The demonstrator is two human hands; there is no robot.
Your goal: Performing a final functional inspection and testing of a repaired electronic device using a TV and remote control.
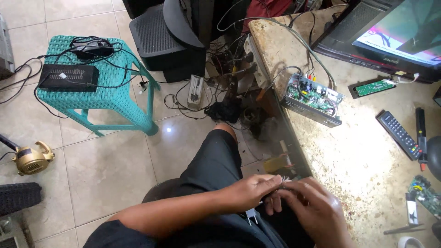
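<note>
My left hand [251, 190] and my right hand [312, 211] meet over my lap at the workbench's [358, 151] near edge. Their fingertips pinch a small bundle of thin wire ends [285, 180] between them. A small white part [251, 215] hangs just below my left hand; what it is I cannot tell. An opened set-top box with a green circuit board [313, 98] lies on the bench beyond my hands, with cables running from it.
A black remote [398, 134], a screwdriver [421, 138], small green boards [373, 87] and a lit television [404, 32] are on the bench. A teal plastic stool [115, 87] carries a black box [69, 77]. A gold blower [32, 158] and tangled cables [220, 92] lie on the tiled floor.
</note>
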